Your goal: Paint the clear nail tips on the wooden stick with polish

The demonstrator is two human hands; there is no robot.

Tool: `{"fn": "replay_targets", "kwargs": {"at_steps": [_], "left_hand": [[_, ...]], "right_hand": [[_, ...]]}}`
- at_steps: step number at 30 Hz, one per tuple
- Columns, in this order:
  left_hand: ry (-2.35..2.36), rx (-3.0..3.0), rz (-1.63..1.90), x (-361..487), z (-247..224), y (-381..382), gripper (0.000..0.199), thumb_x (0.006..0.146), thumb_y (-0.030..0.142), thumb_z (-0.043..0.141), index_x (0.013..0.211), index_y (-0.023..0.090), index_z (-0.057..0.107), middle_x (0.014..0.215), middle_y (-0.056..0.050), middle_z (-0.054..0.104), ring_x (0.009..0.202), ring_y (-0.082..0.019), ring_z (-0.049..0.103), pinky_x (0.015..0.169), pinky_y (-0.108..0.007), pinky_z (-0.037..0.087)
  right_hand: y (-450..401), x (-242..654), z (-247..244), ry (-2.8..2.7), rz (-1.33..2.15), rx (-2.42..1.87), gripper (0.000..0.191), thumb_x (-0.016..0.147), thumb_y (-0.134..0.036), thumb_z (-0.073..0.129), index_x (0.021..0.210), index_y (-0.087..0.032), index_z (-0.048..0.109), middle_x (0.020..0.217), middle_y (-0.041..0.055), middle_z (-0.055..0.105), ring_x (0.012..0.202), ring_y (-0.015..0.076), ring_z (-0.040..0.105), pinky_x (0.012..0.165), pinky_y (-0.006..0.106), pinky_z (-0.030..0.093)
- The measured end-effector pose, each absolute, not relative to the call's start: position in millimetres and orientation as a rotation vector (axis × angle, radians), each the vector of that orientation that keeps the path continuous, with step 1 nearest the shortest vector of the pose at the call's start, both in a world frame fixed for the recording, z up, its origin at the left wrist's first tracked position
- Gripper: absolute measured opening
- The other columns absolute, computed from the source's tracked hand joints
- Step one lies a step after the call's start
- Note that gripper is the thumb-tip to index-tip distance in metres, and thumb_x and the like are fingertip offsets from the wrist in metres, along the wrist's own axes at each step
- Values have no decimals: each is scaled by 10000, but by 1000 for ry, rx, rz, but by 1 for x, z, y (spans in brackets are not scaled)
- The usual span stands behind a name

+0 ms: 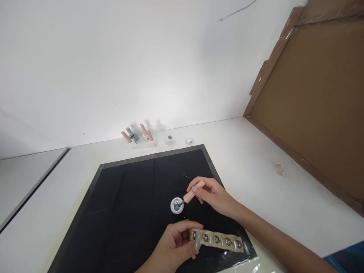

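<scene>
My right hand [209,193] pinches the pink handle of a nail polish brush [190,195]. The brush's dark tip reaches into a small round white pot [173,207] holding silvery stuff, which sits on the black mat. Below it, my left hand [178,244] is closed on the left end of a tan strip [223,239] with several round shiny metal studs along it. A glossy greyish nail-shaped piece [198,241] stands out at that end, by my left thumb; slim clear pieces lie between the studs.
The black mat [127,204] is edged with tape on a white table. At the back stand several polish bottles [150,142], a small clear jar [170,140] and a white lid [189,141]. Two small beige pieces [281,173] lie at right, near a cardboard panel [315,98].
</scene>
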State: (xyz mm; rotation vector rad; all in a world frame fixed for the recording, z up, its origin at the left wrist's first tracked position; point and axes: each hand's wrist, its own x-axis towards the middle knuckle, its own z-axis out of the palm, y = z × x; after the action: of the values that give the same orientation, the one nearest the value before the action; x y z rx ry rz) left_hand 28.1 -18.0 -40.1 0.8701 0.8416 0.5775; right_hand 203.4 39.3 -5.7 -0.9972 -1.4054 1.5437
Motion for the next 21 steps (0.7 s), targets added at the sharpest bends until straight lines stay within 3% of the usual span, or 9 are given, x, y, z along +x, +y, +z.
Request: {"fn": "replay_targets", "kwargs": {"at_steps": [3, 13, 21], "left_hand": [[883, 850, 565, 29, -36, -17, 460, 568, 458, 796, 910, 164, 709, 650, -3, 584, 586, -105, 514, 564, -254, 426], [958, 710, 608, 30, -23, -10, 444, 567, 439, 804, 896, 157, 706, 694, -8, 611, 590, -96, 502, 578, -249, 400], [936, 654, 634, 30, -23, -12, 438, 562, 411, 818, 901, 158, 705, 693, -9, 603, 586, -93, 495, 578, -252, 378]], "right_hand": [[41, 206, -6, -1307, 1526, -978, 360, 817, -506, 569, 774, -154, 630, 670, -3, 572, 505, 82, 412, 487, 234, 340], [41, 209, 3, -1121, 1617, -873, 337, 821, -487, 581, 767, -156, 619, 557, -31, 511, 481, 87, 407, 486, 236, 340], [40, 217, 8, -1215, 1621, -829, 275, 713, -401, 724, 814, -175, 604, 667, -16, 575, 545, 94, 471, 528, 240, 390]]}}
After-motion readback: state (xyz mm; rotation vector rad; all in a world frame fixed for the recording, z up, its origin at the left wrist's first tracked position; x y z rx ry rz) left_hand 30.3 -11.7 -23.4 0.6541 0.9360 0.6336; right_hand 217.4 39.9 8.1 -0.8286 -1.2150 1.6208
